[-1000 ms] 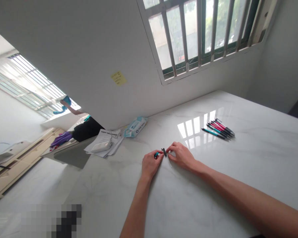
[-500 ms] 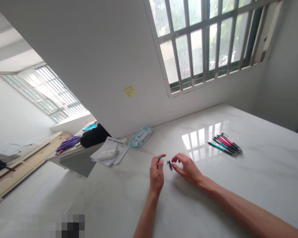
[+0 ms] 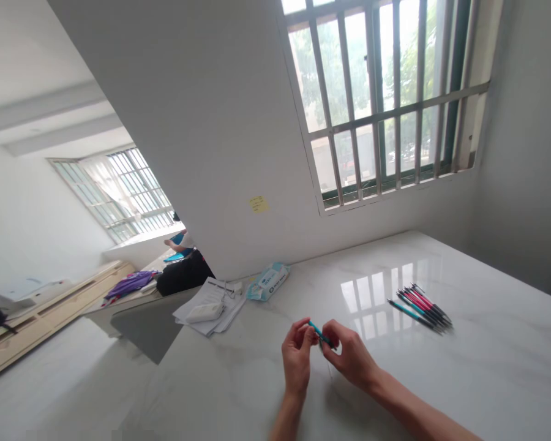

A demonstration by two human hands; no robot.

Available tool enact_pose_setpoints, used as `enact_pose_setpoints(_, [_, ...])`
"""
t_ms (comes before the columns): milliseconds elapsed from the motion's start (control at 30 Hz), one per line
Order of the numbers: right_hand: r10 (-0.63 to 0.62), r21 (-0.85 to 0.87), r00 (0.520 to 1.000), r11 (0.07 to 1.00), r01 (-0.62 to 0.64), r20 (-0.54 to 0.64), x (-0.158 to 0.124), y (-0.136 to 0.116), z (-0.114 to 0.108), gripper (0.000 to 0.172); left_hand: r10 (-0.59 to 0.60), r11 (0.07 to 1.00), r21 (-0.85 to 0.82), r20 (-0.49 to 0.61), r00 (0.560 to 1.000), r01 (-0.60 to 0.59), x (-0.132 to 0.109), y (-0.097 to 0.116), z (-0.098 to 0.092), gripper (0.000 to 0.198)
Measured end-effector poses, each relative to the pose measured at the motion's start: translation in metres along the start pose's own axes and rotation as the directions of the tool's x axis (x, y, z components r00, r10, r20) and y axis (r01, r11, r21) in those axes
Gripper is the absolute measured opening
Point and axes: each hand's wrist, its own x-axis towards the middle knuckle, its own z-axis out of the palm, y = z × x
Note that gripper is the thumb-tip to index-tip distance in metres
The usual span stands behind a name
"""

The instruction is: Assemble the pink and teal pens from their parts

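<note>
Between my hands is a teal pen barrel with a dark end (image 3: 318, 331), tilted down to the right. My left hand (image 3: 297, 356) pinches its teal end between thumb and fingers. The fingers of my right hand (image 3: 352, 354) are closed around the dark end, which they partly hide. A thin white stick, perhaps a pen refill (image 3: 329, 370), shows on the table below the fingers. To the right, several pens (image 3: 420, 309) with teal, red and black barrels lie side by side.
On the marble-patterned table (image 3: 239, 392), papers (image 3: 206, 324) with a white device (image 3: 206, 313) on top lie left of a wet-wipes pack (image 3: 269, 282). A yellow note (image 3: 258, 204) sticks to the wall below a barred window. A person's arm (image 3: 180, 245) shows in the far room.
My hands have come together, and the teal barrel now meets the dark piece in my right fingers. The camera has tilted upward, so the scene sits lower.
</note>
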Motion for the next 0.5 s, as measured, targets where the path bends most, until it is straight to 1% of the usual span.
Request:
enact_pose_setpoints(67, [0.018,0.069,0.999,0.998,-0.016,-0.033,0.003,0.002,-0.005,0.003,-0.060,0.997,-0.044,-0.036,0.998,0.058,0.003,-0.001,-0.002,0.048])
enact_pose_setpoints(133, [0.100,0.209,0.993,0.974,-0.085,-0.067,0.006,0.004,-0.008,0.011,-0.165,0.977,-0.143,-0.043,0.985,0.157,0.004,-0.002,-0.002,0.048])
enact_pose_setpoints(167, [0.169,0.301,0.983,0.943,-0.140,-0.072,0.007,0.005,-0.009,0.016,-0.232,0.954,-0.198,-0.024,0.972,0.223,0.004,-0.002,-0.002,0.048])
enact_pose_setpoints(233, [0.310,0.477,0.949,0.845,-0.243,-0.065,0.010,0.006,-0.010,0.028,-0.360,0.890,-0.285,0.042,0.932,0.357,0.001,-0.003,0.001,0.048])
enact_pose_setpoints(300, [0.386,0.581,0.921,0.764,-0.281,-0.062,0.011,0.005,-0.012,0.037,-0.441,0.833,-0.323,0.103,0.892,0.449,-0.004,-0.005,0.005,0.046])
enact_pose_setpoints(333, [0.399,0.603,0.915,0.747,-0.281,-0.068,0.012,0.005,-0.013,0.039,-0.464,0.813,-0.334,0.125,0.877,0.477,-0.007,-0.005,0.008,0.044])
enact_pose_setpoints(400, [0.407,0.609,0.909,0.744,-0.275,-0.087,0.013,0.004,-0.016,0.042,-0.491,0.783,-0.353,0.157,0.857,0.513,-0.013,-0.006,0.014,0.043])
enact_pose_setpoints(500, [0.405,0.594,0.907,0.760,-0.263,-0.117,0.015,0.004,-0.023,0.043,-0.512,0.765,-0.356,0.168,0.842,0.536,-0.017,-0.004,0.018,0.045])
